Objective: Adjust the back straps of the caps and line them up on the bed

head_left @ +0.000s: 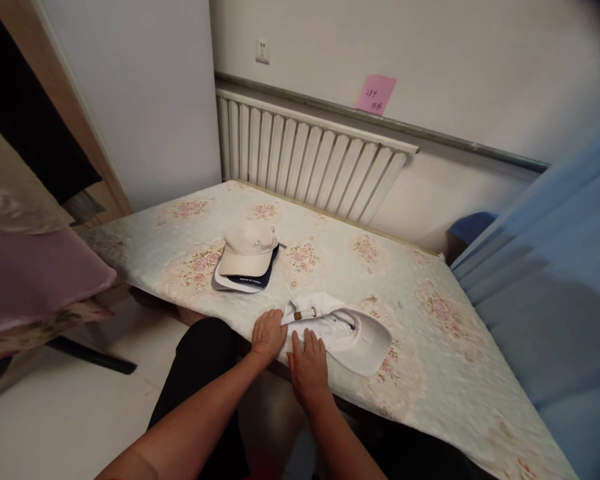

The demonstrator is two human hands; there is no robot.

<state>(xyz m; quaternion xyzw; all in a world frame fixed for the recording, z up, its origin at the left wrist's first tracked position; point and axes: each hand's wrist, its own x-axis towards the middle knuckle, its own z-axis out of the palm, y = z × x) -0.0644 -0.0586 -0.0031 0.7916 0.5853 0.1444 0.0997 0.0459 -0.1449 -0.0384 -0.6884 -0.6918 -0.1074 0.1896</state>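
Low centre of the frame, at the mattress [430, 347] near edge: white cap [345, 330] lying upside down. Left hand [269, 335] resting on its strap end, fingers curled, pinching the strap. Right hand [309, 363] flat on the cap's back, fingers spread, gripping nothing. Above left, well apart: stacked caps [245, 257], beige on top.

A bedroom in a home.
Shown by a mattress in pale green quilted fabric with pink rose prints [430, 313] filling the corner, a white ribbed panel radiator [305, 160] along the plastered wall, a white wall socket [263, 51] above it, a mauve satin pillow [35, 273] at the left, a light blue hanging curtain [560, 267] at the right, and a wooden door frame [65, 100] beside pale floor tiles [55, 420].
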